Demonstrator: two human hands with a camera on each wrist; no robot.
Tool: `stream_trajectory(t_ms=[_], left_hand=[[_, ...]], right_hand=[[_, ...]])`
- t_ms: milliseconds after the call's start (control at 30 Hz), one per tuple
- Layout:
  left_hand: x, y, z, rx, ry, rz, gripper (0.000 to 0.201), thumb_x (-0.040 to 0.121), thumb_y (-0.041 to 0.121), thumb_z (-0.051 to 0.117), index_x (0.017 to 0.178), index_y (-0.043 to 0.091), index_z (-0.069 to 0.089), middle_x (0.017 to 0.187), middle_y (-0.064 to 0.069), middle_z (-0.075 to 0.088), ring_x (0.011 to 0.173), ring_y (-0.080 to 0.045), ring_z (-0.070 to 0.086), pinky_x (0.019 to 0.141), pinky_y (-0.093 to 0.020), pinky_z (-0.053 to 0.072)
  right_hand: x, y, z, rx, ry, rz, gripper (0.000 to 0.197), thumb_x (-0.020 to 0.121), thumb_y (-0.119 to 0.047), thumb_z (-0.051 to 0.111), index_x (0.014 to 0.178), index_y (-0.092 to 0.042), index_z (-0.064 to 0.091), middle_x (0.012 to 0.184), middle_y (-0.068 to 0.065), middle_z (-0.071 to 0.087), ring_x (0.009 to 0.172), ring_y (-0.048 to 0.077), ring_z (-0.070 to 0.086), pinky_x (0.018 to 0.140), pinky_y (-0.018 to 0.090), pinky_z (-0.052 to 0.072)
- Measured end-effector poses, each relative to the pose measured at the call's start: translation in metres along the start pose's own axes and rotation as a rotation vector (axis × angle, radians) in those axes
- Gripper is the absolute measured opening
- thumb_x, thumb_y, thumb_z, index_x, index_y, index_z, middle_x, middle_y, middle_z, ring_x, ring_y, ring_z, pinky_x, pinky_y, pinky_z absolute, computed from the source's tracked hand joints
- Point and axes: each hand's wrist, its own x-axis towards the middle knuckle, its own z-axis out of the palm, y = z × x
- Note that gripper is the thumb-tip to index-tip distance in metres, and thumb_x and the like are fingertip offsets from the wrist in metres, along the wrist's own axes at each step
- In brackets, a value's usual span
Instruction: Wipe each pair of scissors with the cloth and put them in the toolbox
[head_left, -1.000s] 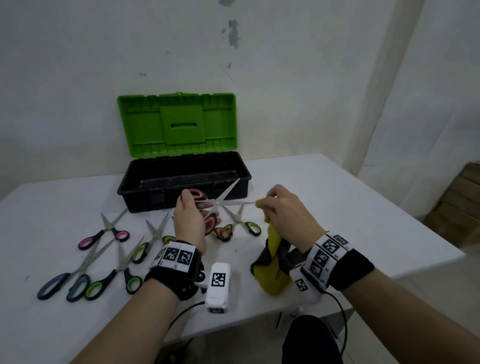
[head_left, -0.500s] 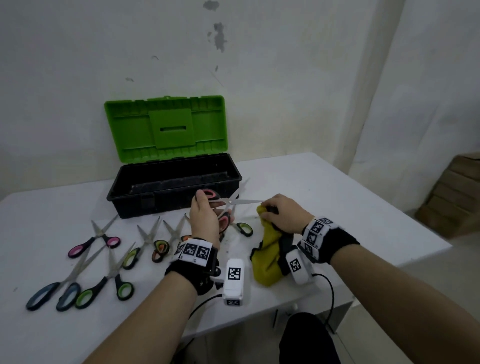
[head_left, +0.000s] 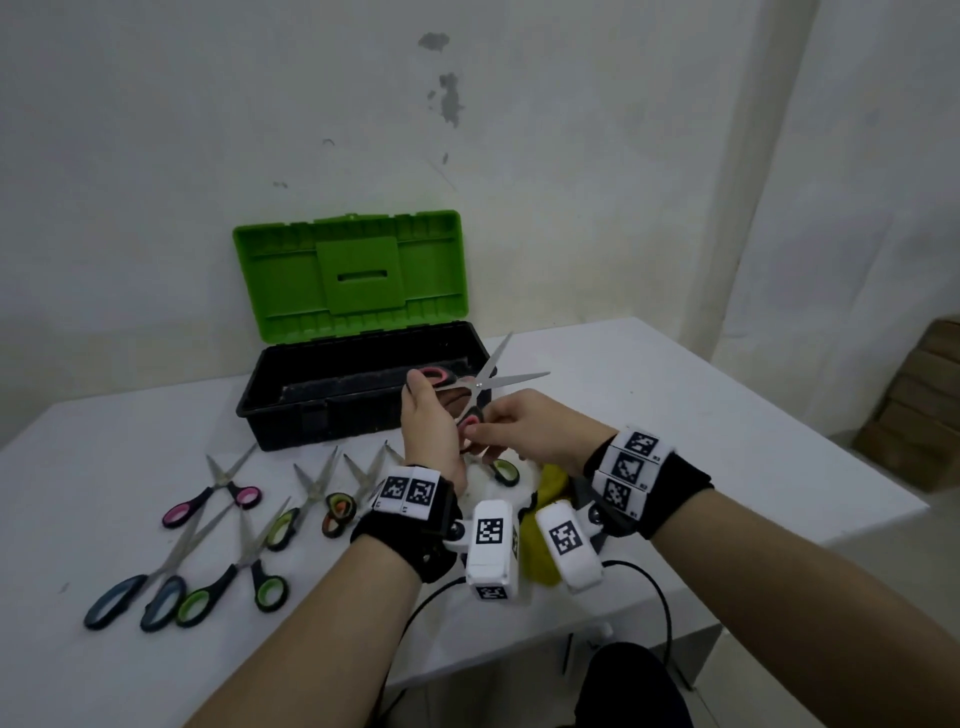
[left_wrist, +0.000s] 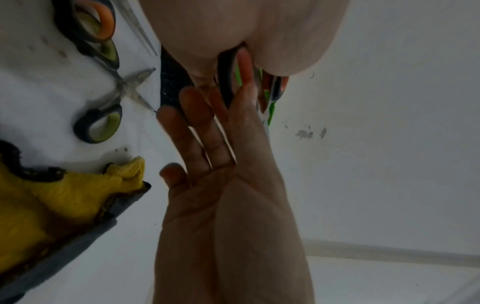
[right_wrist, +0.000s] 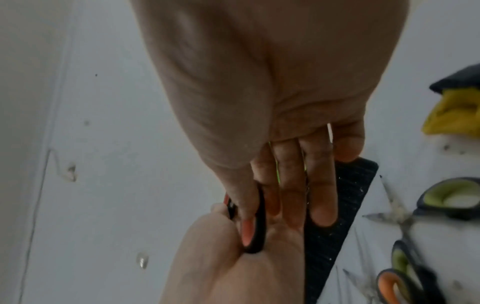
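Red-and-black-handled scissors (head_left: 480, 383) are held up in front of the open toolbox (head_left: 311, 426), blades spread and pointing up to the right. My left hand (head_left: 426, 410) grips the upper handle ring. My right hand (head_left: 485, 427) pinches the lower handle (right_wrist: 255, 230), fingers against my left palm. The yellow cloth (head_left: 551, 480) lies on the table under my right wrist, held by neither hand; it also shows in the left wrist view as the cloth (left_wrist: 64, 195). The toolbox's black tray looks bare inside, and its green lid (head_left: 353, 275) stands up behind.
Several other scissors lie on the white table (head_left: 675, 415) left of my hands: a pink pair (head_left: 213, 493), a blue pair (head_left: 145, 587), green pairs (head_left: 244, 566), an orange pair (head_left: 337, 512). One green-handled pair (head_left: 505, 470) lies under my hands. Cardboard boxes (head_left: 924, 405) stand beyond the table's right edge.
My right hand has let go of the cloth, which now lies on the table, and moved onto the scissors' lower handle. The scissors have risen slightly toward the toolbox.
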Motion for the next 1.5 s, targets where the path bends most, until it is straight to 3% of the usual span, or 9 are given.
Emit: stream_trajectory(t_ms=[133, 233, 433, 633, 867, 1000, 1167, 1300, 1500], left_hand=[[0.004, 0.007, -0.015, 0.076, -0.017, 0.129, 0.025, 0.103, 0.036, 0.047, 0.110, 0.018, 0.063, 0.104, -0.007, 0.070, 0.088, -0.017, 0.067, 0.074, -0.031, 0.055], [0.014, 0.016, -0.036, 0.138, 0.000, 0.180, 0.019, 0.099, 0.020, 0.058, 0.115, 0.012, 0.064, 0.096, -0.001, 0.069, 0.081, -0.011, 0.063, 0.070, -0.025, 0.053], [0.022, 0.038, -0.065, 0.231, -0.150, 0.046, 0.013, 0.097, 0.015, 0.062, 0.103, 0.011, 0.073, 0.085, -0.002, 0.075, 0.070, -0.012, 0.067, 0.075, -0.028, 0.056], [0.027, 0.045, -0.074, 0.284, -0.182, -0.010, 0.008, 0.092, 0.007, 0.067, 0.091, 0.001, 0.073, 0.074, -0.012, 0.073, 0.066, -0.015, 0.072, 0.081, -0.030, 0.059], [0.029, 0.040, -0.074, 0.290, -0.136, 0.013, 0.010, 0.092, 0.008, 0.067, 0.087, 0.000, 0.072, 0.073, -0.012, 0.074, 0.066, -0.016, 0.072, 0.072, -0.026, 0.060], [0.036, 0.053, -0.067, 0.413, -0.166, 0.092, 0.010, 0.091, 0.005, 0.066, 0.085, 0.000, 0.072, 0.080, -0.015, 0.074, 0.069, -0.019, 0.073, 0.070, -0.027, 0.061], [0.053, 0.070, -0.059, 0.576, -0.238, 0.197, 0.016, 0.088, 0.007, 0.069, 0.073, 0.009, 0.074, 0.079, -0.015, 0.075, 0.077, -0.026, 0.075, 0.087, -0.043, 0.059], [0.079, 0.089, -0.065, 0.694, -0.245, 0.285, 0.020, 0.086, 0.024, 0.075, 0.102, 0.013, 0.072, 0.101, -0.009, 0.074, 0.089, -0.019, 0.071, 0.089, -0.037, 0.057], [0.146, 0.122, -0.136, 1.025, -0.025, 0.335, 0.052, 0.097, 0.035, 0.059, 0.143, 0.013, 0.049, 0.141, -0.011, 0.055, 0.130, -0.028, 0.052, 0.111, -0.039, 0.039]], right_hand=[[0.009, 0.000, -0.005, 0.133, 0.077, 0.011, 0.024, 0.097, -0.026, 0.057, 0.093, -0.005, 0.069, 0.083, 0.009, 0.074, 0.070, 0.015, 0.071, 0.054, 0.021, 0.040], [0.016, 0.000, -0.011, 0.125, 0.167, 0.011, 0.026, 0.097, -0.030, 0.055, 0.088, -0.012, 0.070, 0.069, 0.006, 0.071, 0.065, 0.015, 0.069, 0.054, 0.024, 0.041], [0.037, -0.009, 0.001, -0.020, 0.298, -0.001, 0.029, 0.096, -0.037, 0.052, 0.086, -0.019, 0.071, 0.058, 0.004, 0.070, 0.060, 0.015, 0.062, 0.062, 0.030, 0.051], [0.047, -0.023, 0.019, -0.086, 0.371, -0.057, 0.030, 0.096, -0.035, 0.054, 0.079, -0.017, 0.071, 0.057, 0.004, 0.068, 0.043, 0.001, 0.053, 0.044, 0.010, 0.035], [0.056, -0.027, 0.035, -0.003, 0.488, -0.121, 0.008, 0.093, -0.024, 0.061, 0.095, -0.016, 0.059, 0.062, 0.003, 0.068, 0.050, 0.008, 0.064, 0.049, 0.014, 0.045], [0.066, -0.033, 0.039, -0.151, 0.560, -0.139, 0.029, 0.089, -0.039, 0.064, 0.080, -0.012, 0.064, 0.070, 0.003, 0.067, 0.066, 0.015, 0.064, 0.064, 0.031, 0.053], [0.081, -0.048, 0.025, -0.220, 0.422, -0.025, 0.046, 0.080, -0.039, 0.076, 0.054, -0.009, 0.053, 0.050, 0.005, 0.044, 0.043, 0.012, 0.039, 0.039, 0.016, 0.028], [0.106, -0.068, 0.004, -0.324, 0.472, 0.021, 0.045, 0.082, -0.043, 0.071, 0.066, -0.002, 0.068, 0.058, 0.007, 0.053, 0.057, 0.020, 0.053, 0.055, 0.027, 0.043], [0.155, -0.075, -0.010, -0.507, 0.450, 0.201, 0.053, 0.082, -0.052, 0.068, 0.063, -0.006, 0.052, 0.056, 0.002, 0.047, 0.047, 0.014, 0.043, 0.039, 0.023, 0.032]])
